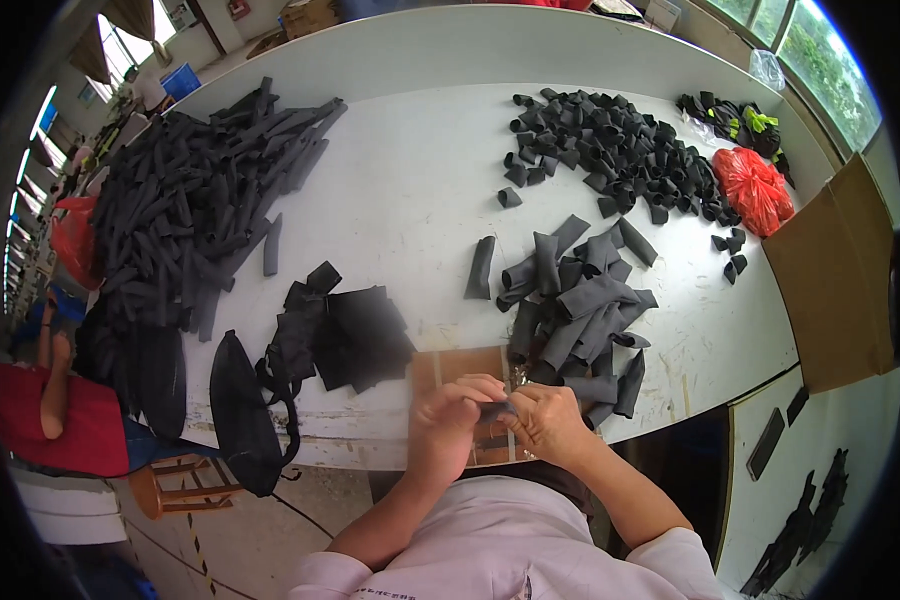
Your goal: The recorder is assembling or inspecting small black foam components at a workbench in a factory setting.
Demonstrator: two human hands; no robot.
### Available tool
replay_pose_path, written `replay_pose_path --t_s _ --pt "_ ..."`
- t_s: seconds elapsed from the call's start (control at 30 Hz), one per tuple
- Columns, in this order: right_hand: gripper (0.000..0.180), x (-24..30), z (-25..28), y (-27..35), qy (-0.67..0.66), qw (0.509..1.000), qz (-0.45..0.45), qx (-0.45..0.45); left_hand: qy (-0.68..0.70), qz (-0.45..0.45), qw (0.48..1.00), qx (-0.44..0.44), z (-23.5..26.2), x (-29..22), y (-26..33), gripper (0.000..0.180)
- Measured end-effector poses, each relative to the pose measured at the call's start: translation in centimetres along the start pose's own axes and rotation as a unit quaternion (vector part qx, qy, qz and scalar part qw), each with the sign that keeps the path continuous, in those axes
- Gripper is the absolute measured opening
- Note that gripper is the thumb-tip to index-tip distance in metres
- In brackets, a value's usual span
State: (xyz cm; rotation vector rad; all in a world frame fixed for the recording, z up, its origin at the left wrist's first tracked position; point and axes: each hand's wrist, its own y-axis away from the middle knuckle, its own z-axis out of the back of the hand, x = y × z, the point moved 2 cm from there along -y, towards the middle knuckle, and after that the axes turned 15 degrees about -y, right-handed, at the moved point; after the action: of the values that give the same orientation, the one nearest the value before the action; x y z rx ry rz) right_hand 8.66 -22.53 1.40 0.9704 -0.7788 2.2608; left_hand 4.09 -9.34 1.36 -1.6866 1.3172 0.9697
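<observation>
Your pale shirt (pixel 500 535) is showing nearest. Over the near part of the desk (pixel 420 230), your left hand (pixel 444 418) and right hand (pixel 548 420) are clamping their fingers on one small dark piece (pixel 492 411); dark tubes (pixel 576 300) are lying just beyond.
</observation>
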Motion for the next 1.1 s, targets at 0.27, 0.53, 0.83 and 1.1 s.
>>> replay_pose_path --t_s 0.27,0.53,0.83,1.1 --pt "0.039 1.6 5.8 -3.0 -0.566 0.815 -0.077 -0.099 -0.680 -0.172 0.652 -0.289 7.3 0.7 -3.9 0.017" --pt "0.044 -1.1 1.9 2.1 -0.443 0.817 -0.338 -0.148 -0.802 -0.023 0.560 -0.208 14.2 4.2 -4.8 0.015" --pt "0.037 2.2 -6.8 0.4 -0.610 0.739 -0.286 -0.007 0.139 0.172 0.965 -0.140 7.9 -1.0 3.5 0.019" --pt "0.012 1.7 -5.3 0.6 -0.456 0.860 -0.223 -0.056 0.077 0.208 0.972 -0.077 7.3 0.9 5.3 0.032"
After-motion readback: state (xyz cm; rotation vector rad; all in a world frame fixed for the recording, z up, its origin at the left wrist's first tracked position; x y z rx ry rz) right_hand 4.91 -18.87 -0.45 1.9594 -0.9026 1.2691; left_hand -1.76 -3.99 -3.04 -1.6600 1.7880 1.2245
